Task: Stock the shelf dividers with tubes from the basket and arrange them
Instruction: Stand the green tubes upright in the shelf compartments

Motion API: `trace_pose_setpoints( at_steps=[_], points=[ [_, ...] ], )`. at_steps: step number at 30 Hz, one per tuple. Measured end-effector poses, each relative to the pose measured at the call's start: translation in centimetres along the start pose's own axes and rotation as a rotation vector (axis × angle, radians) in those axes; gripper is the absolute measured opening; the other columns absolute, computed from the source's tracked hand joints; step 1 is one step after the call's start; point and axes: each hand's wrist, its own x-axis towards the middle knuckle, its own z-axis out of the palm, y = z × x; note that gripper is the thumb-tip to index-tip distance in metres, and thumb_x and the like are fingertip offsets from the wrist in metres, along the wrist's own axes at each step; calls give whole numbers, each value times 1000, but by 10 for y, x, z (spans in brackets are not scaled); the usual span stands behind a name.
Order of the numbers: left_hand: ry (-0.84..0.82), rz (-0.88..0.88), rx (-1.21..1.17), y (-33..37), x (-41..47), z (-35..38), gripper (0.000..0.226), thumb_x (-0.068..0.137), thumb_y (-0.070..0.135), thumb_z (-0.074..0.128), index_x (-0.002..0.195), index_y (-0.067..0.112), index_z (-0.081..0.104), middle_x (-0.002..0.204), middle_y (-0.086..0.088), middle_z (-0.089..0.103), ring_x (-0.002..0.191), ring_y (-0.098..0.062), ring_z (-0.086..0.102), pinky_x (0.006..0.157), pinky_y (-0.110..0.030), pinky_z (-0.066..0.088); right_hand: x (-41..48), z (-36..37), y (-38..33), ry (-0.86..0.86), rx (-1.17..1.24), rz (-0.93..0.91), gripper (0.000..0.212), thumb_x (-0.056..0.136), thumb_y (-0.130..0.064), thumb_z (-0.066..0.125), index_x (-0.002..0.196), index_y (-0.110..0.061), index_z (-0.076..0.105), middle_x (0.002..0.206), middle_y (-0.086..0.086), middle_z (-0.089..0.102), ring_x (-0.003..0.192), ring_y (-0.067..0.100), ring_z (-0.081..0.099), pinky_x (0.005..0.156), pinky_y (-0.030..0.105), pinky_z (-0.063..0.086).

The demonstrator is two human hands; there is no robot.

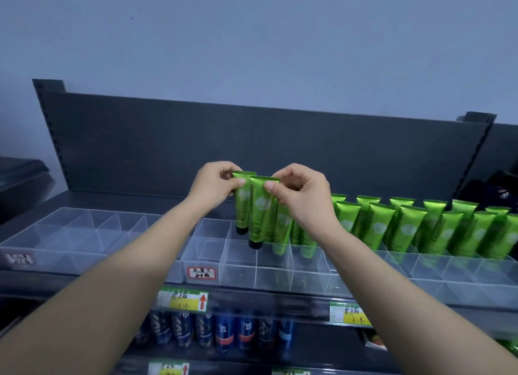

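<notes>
Two green tubes with black caps hang cap-down above the clear shelf dividers (241, 265). My left hand (214, 185) pinches the flat top of the rear tube (241, 212). My right hand (301, 195) pinches the top of the front tube (259, 215). Both tubes hover over the compartments near the shelf's middle, caps just above the divider walls. To the right, several green tubes (406, 229) stand upright in two rows in the dividers. The basket is out of view.
Clear divider compartments (84, 229) to the left hold nothing. A dark back panel (252, 145) rises behind the shelf. Price labels (183, 299) line the shelf edge. Blue cans (224, 335) stand on the shelf below.
</notes>
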Motion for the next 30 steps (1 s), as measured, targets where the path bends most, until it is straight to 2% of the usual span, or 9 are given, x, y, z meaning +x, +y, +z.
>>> trace_pose_setpoints(
  at_steps=[2,6,7,11,13,18,22,25,30],
  points=[
    [-26,-4,12,-6,4,2,18,80,4,71,74,20,68,62,-1,60,63,-19,59,74,-43,58,3,3,1,0,-8,12,18,74,-19,80,68,-25,65,63,-3,68,57,10,57,69,39,54],
    [-66,-3,26,-16,9,8,24,81,1,69,69,21,65,58,4,57,55,-9,54,56,-20,51,5,8,3,11,-27,17,19,74,-19,81,66,-28,65,65,1,70,59,13,58,71,43,55],
    [-69,-5,22,-19,10,9,26,80,0,70,68,22,64,58,4,56,54,-9,53,55,-19,49,6,9,4,14,-30,16,19,74,-19,81,67,-28,65,65,1,70,58,13,58,70,42,55],
    [-86,-12,17,-35,14,11,21,78,4,74,71,22,68,63,-2,62,65,-19,59,74,-38,57,9,12,6,32,-32,16,21,75,-16,80,67,-27,64,62,-3,68,55,9,56,68,38,53],
    [-90,-16,-3,-41,15,10,13,77,6,75,76,18,71,69,-6,67,71,-24,65,78,-45,57,10,15,7,37,-18,12,20,75,-14,80,68,-26,65,62,-3,67,54,6,56,65,33,51],
    [-128,-10,-37,-43,17,7,15,81,6,72,77,20,72,79,-15,71,78,-29,69,78,-40,58,13,23,13,50,-21,5,20,75,-13,79,70,-26,65,62,-4,67,53,2,56,62,24,48],
    [-149,2,-44,-47,20,5,23,88,8,64,74,25,71,74,-3,72,73,-24,70,76,-39,58,14,31,21,41,-56,27,23,76,-14,79,68,-29,63,64,-5,68,52,0,56,61,24,47],
    [-144,13,-3,-46,21,3,22,91,10,60,76,23,72,72,3,70,67,-16,67,71,-31,57,13,37,28,21,-82,53,23,77,-15,78,67,-30,63,67,-4,71,57,5,60,65,30,53],
    [-165,8,-19,-49,25,2,19,92,13,60,79,22,72,77,0,71,78,-21,69,73,-35,59,12,47,37,-10,-145,74,22,78,-17,78,70,-31,62,70,-2,71,59,13,60,69,38,57]
  ],
)
